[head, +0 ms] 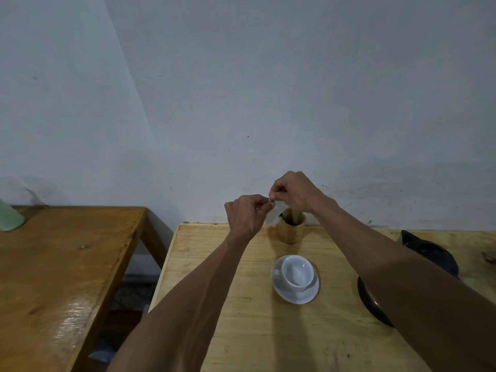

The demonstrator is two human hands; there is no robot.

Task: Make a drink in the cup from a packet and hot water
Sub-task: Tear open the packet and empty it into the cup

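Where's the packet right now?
Head view, centre: the packet is pinched between the left hand and right hand, above the table's far edge, beside the wooden holder.

Pale blue-grey wall [268,89], scuffed and speckled low down. Two wooden tables: light one [241,331] right, darker glossy one [59,264] left.

Looks like a plain room in someone's home, maybe a simple dining corner. A light plywood table [241,331] is pushed against a scuffed white painted wall [268,89], with a darker varnished wooden table [61,264] just left of it, also against that wall.
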